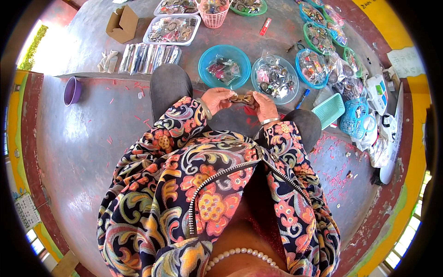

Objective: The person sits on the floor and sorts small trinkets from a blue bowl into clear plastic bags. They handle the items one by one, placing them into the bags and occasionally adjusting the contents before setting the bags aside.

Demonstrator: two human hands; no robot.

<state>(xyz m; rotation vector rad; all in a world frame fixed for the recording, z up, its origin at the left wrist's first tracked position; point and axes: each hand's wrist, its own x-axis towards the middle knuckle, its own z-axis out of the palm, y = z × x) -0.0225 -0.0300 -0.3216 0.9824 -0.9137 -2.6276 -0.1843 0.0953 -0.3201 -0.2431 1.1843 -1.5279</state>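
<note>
Between my two hands is a small brown bow-shaped piece (pixel 242 99), possibly a hair bow; its details are too small to make out. My left hand (pixel 217 99) pinches its left end, with a bangle at the wrist. The right end is in the closed fingers of my right hand (pixel 265 106), which has a silver bangle. Just beyond my hands stands a blue basin (pixel 203 69) with bagged small items in it. Beside it on the right, a clear bowl (pixel 292 74) holds many dark and coloured hair accessories.
At the back left are a cardboard box (pixel 121 25), a row of flat packets (pixel 150 58) and a white tray (pixel 171 42). A pink basket (pixel 214 20) stands behind. Several filled bowls line the right, near a green basket (pixel 330 111) and blue pen (pixel 302 99). A purple basin (pixel 72 91) sits left.
</note>
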